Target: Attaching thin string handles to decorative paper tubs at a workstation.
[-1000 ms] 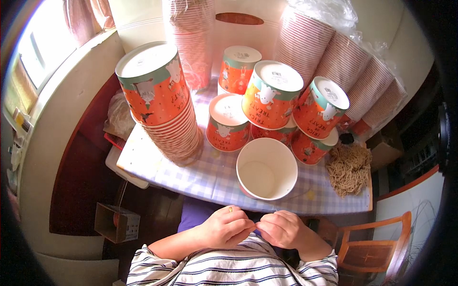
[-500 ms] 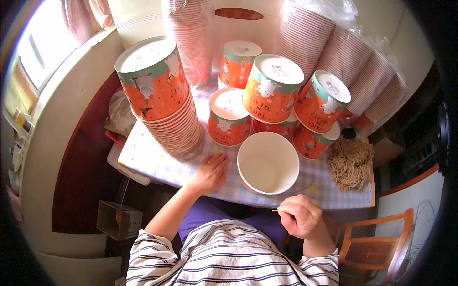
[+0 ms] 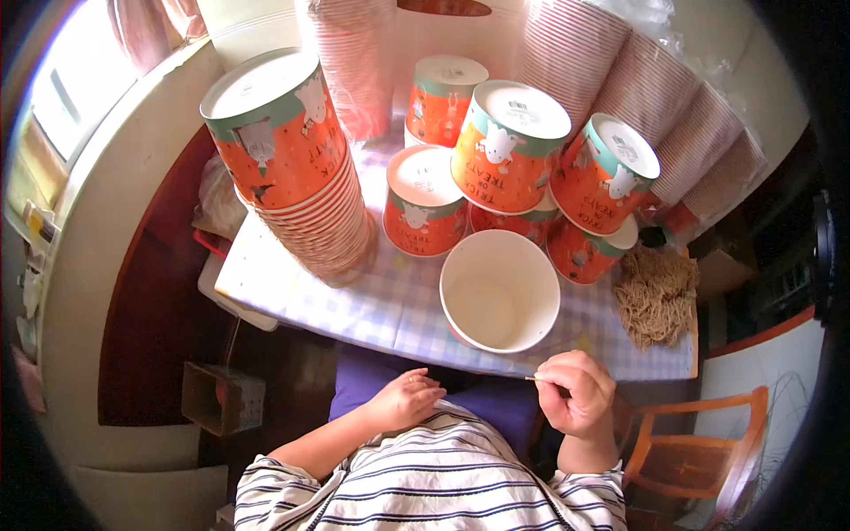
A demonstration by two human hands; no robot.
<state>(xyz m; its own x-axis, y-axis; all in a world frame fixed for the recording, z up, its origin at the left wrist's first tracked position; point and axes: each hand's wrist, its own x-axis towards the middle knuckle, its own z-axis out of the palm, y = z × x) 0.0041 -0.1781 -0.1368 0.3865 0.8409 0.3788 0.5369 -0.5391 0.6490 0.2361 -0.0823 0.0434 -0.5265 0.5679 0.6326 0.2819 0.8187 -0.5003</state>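
Note:
My right hand [image 3: 575, 391] is closed in a pinch at the table's near edge. A short end of a thin tan cord [image 3: 531, 379] sticks out from its fingertips toward the left. My left hand [image 3: 407, 402] rests over my lap by the striped shirt, fingers loosely stretched, with nothing in it. In front of my hands an upright paper bucket [image 3: 498, 292] stands on the checked tablecloth [image 3: 398, 327], its white inside showing. On the right of the table lies a heap of tan cords [image 3: 657, 296], looking much like the one I pinch.
A tall nested stack of orange buckets [image 3: 301, 168] stands upside down at the left. Several more upturned buckets [image 3: 511, 146] are piled behind the upright one. Plastic-wrapped bucket stacks [image 3: 575, 57] line the back. A wooden chair [image 3: 695, 442] is at the lower right.
My left hand has come off the tablecloth and back to my lap. My right hand has moved slightly up and right, still pinching the cord. The upright bucket stays in place.

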